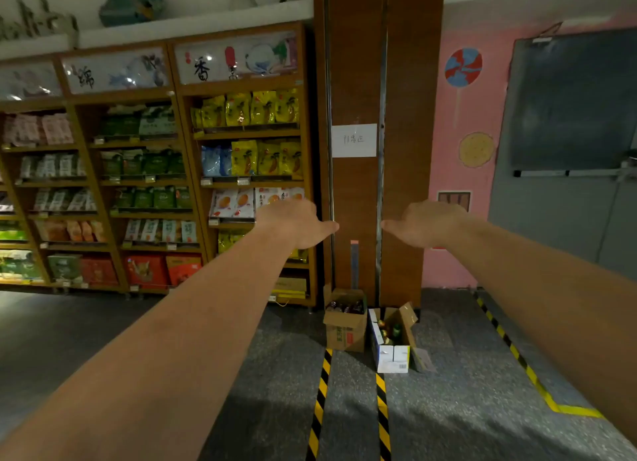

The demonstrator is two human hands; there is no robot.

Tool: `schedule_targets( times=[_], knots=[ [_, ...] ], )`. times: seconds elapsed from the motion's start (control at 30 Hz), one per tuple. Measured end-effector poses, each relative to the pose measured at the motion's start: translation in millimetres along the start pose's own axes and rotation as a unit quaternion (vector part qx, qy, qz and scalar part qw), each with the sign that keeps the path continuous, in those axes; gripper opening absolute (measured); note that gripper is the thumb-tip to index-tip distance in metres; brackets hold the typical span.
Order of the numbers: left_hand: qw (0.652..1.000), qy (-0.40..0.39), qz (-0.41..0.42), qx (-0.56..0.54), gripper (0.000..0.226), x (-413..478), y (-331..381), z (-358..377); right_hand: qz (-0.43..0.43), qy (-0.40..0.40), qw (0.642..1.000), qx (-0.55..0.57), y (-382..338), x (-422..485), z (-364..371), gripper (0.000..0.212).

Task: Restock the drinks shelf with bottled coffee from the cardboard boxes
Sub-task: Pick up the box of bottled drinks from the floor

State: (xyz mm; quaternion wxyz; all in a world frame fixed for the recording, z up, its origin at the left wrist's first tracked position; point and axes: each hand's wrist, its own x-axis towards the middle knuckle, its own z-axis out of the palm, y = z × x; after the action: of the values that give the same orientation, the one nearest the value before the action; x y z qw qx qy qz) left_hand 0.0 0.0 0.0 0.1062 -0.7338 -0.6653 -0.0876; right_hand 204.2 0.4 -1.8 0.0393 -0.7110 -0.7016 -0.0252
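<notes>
Bare forearms, left hand, right hand

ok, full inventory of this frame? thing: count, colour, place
pillar: one, brown wood, centre
paper notice: one, white, on the pillar
brown cardboard box: one, open, floor at the pillar foot
bottles: several, dark, inside the brown box; count unclear
white box: one, open, floor, right of the brown one
wooden shelving: brown, left
snack packets: many; yellow, green, pink, red; on the shelving
blackboard: one, dark, right
hazard tape: three lines, black-yellow, floor
left hand: open, empty, raised
right hand: open, empty, raised
</notes>
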Motion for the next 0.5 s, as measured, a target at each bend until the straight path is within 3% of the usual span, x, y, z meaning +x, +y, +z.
schedule_targets(
  times=[0.3, 0.5],
  knots=[
    [0.999, -0.015, 0.041, 0.031, 0.059, 74, 2, 27, 0.029, -0.005, 1.0, -0.005, 4, 70, 16, 0.076],
    [0.998, -0.013, 0.06, 0.031, 0.066, 151, -25, 37, 0.042, -0.006, 0.999, 0.005, -21, 138, 10, 0.071]
  ],
)
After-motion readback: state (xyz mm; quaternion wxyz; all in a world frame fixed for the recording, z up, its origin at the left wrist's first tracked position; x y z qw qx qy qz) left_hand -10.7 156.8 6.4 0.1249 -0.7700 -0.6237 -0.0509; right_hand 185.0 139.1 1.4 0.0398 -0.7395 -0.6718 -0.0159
